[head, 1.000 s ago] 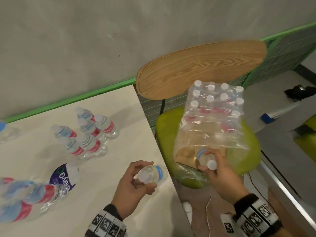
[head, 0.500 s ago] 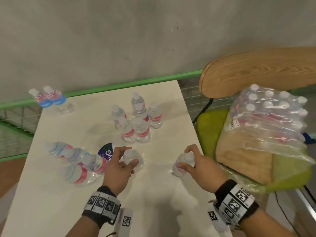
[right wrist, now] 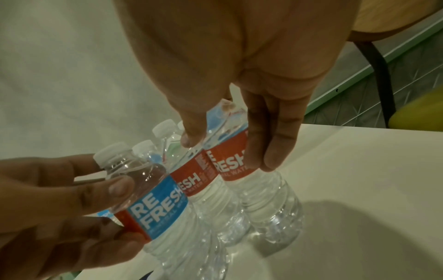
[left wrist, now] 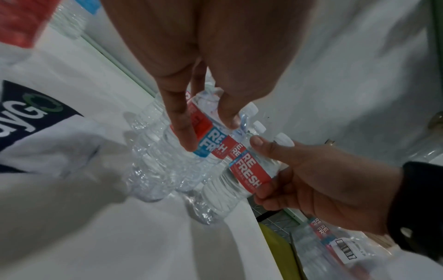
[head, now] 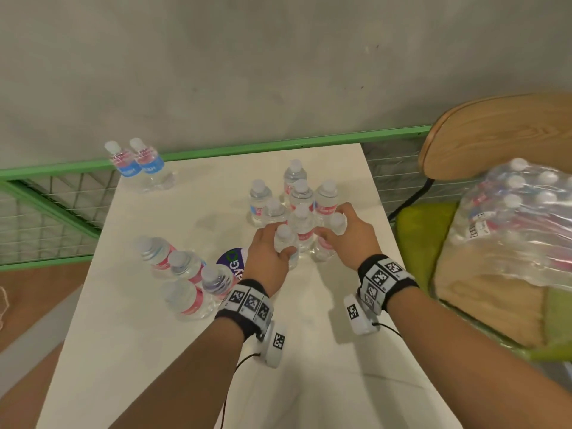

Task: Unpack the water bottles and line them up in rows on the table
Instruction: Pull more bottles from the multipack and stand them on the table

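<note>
Each hand holds one small clear water bottle with a red and blue label, upright on the white table (head: pixel 309 351). My left hand (head: pixel 275 246) grips the left bottle (head: pixel 283 232) round its upper body, as the left wrist view shows for the hand (left wrist: pixel 208 132) and bottle (left wrist: pixel 215 144). My right hand (head: pixel 332 226) grips the right bottle (head: pixel 323 252), again plain in the right wrist view of hand (right wrist: pixel 230 151) and bottle (right wrist: pixel 235 164). Both bottles stand against the front of a cluster of several upright bottles (head: pixel 298 193). The shrink-wrapped pack (head: pixel 510 230) lies on the chair at right.
Several bottles (head: pixel 182 274) stand close together at front left beside a dark round sticker (head: pixel 232 261). Two bottles (head: pixel 139 165) stand at the back left corner. A chair with a wooden back (head: pixel 495 128) and green seat (head: pixel 418 230) is beside the table's right edge. A green rail (head: pixel 247 148) runs behind.
Both hands have carried their bottles forward across the table, from its middle to the front of the bottle cluster, and have drawn closer together.
</note>
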